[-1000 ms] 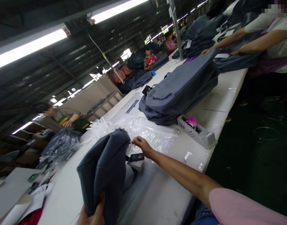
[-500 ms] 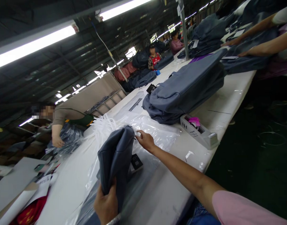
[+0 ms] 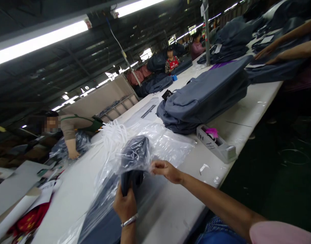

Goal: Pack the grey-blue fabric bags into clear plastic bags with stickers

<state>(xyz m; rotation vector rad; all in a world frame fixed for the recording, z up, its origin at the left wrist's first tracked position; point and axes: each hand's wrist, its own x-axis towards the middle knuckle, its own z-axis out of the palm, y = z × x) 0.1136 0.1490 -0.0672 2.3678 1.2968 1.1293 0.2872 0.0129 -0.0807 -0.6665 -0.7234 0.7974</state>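
A grey-blue backpack lies at the near side of the white table, partly inside a clear plastic bag. My left hand, with a silvery bracelet at its wrist, grips the backpack's raised end from below. The plastic covers the tip of that end. At the right of it, my right hand pinches the edge of the clear bag between thumb and fingers. The backpack's far side is hidden.
Another grey-blue backpack lies farther up the table. Near the right edge stands a grey tape-dispenser-like holder. White strips are bunched beyond my hands. Co-workers' hands work at left and far right.
The clear bag has come over the raised end of the backpack, which was bare before. My right hand has moved slightly down and right, drawing the plastic edge. The black tag beside the backpack is now hidden.
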